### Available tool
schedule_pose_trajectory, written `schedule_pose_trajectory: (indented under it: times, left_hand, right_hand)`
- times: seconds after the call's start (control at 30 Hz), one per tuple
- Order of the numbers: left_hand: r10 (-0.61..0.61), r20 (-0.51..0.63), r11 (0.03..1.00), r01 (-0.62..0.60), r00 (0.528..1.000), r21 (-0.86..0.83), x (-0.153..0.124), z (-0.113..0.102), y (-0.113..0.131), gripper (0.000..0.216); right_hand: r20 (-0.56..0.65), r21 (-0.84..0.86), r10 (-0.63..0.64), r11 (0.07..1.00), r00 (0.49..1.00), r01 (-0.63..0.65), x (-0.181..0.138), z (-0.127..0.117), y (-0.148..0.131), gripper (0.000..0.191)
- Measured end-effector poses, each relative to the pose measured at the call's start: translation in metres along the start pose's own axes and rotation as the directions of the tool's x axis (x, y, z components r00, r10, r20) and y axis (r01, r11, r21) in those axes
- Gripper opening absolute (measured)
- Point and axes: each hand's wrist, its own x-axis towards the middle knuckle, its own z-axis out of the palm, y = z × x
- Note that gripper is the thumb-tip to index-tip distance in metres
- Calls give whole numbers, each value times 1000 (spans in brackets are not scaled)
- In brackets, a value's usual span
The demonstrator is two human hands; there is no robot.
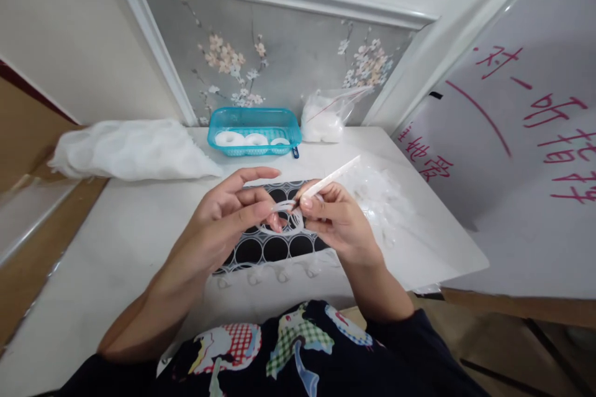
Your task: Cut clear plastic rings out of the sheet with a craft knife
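Note:
My left hand (233, 208) has its thumb and fingers closed on the near-left side of a thin white looped coil (279, 229), with the index finger stretched out above. My right hand (338, 217) pinches a flat white strip (333, 177) between thumb and fingers, at the coil's right side. The strip points up and to the right. Both hands are above a black mat with a pattern of circles (274, 249). What lies between the right fingertips besides the strip is partly hidden.
Behind the hands stands a blue plastic basket (254, 115) holding several white rings (230, 138). Beside it is a clear bag of white material (321, 118). A white wrapped bundle (130, 149) lies left, clear plastic pieces (382, 198) right. A whiteboard (512, 211) borders the table (433, 242).

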Motion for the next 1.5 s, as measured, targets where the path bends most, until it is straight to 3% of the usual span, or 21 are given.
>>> schedule_pose_trajectory:
  times: [0.3, 0.6, 0.73, 1.07, 1.5]
  left_hand:
    - [-21, -41, 989, 15, 999, -148, 0, 1, 10, 30]
    - [-125, -36, 952, 109, 992, -286, 11, 4, 13, 29]
    - [-157, -63, 931, 127, 986, -342, 12, 4, 15, 29]
    - [-113, -115, 939, 68, 987, -338, 12, 4, 10, 29]
    - [10, -110, 962, -40, 994, -270, 3, 6, 6, 30]
  right_hand:
    - [9, 24, 33, 999, 999, -33, 6, 3, -2, 19]
    - [170, 138, 122, 980, 978, -146, 13, -6, -5, 15]
    - [231, 95, 137, 982, 963, -163, 19, -11, -5, 18]
    - [215, -131, -55, 988, 975, 85, 16, -15, -13, 12]
    - [415, -108, -57, 988, 908, 112, 8, -16, -10, 5]
